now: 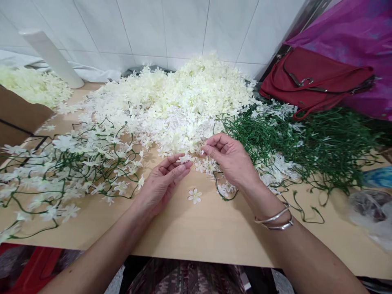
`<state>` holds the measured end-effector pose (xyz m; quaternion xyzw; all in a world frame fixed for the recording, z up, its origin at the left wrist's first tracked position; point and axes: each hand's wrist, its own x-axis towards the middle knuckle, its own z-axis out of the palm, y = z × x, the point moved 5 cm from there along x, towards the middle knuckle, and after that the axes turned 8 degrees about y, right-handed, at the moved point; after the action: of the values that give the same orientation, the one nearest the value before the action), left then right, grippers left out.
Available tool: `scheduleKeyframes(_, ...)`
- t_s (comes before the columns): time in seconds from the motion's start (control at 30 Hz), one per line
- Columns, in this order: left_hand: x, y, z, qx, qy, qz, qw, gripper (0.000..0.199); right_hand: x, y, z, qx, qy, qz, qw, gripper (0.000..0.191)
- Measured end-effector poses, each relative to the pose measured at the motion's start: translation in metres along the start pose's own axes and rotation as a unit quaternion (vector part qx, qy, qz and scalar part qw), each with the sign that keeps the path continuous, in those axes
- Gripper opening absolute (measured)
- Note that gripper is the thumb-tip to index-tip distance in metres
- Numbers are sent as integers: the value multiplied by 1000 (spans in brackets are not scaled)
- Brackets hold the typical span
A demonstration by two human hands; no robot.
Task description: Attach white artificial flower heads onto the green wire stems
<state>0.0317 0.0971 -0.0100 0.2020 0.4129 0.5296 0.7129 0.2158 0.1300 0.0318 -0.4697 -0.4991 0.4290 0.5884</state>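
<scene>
Pinched between the thumb and fingers of my left hand (163,181) is a white flower (185,159). My right hand (230,157), just to the right, has its thumb and index finger pressed together on a tiny white piece (202,152), too small to make out. A single loose flower (194,196) lies on the table (196,228) below the hands. Behind them rises a big heap of white and cream blossoms (183,98). A few more blossoms (210,165) lie beneath my right hand.
Flowers on green stems (92,163) spread over the left. Green stems (324,147) pile up at right, in front of a red handbag (318,79). A brown box (21,114) and a white roll (53,59) stand left. A plastic bag (373,212) lies far right.
</scene>
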Motion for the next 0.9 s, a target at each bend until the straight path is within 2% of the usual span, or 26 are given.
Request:
scheduleKeyframes(0.1,0,0,0,3,3,24,1000,26,-4,1,7,61,-14,35,997,27)
scheduleKeyframes(0.17,0,1,-1,3,9,44,999,26,-9,-3,12,65,-14,28,997,27)
scheduleKeyframes(0.33,-1,1,0,20,13,80,997,28,-26,-24,22,-30,-9,-84,996,15)
scheduleKeyframes(0.47,-3,3,5,34,4,94,995,32,-38,-33,33,-105,-41,-170,979,14)
scheduleKeyframes(0.53,-3,3,5,48,1,87,995,30,-39,-33,34,-159,-37,-203,965,16)
scheduleKeyframes(0.63,-3,2,4,68,4,78,995,29,-36,-29,29,-214,-9,-222,951,18)
scheduleKeyframes(0.8,-2,2,4,78,-6,90,993,32,-33,-23,26,-226,6,-212,951,17)
scheduleKeyframes(0.9,-2,1,4,81,-13,91,992,32,-38,-26,29,-254,6,-262,931,18)
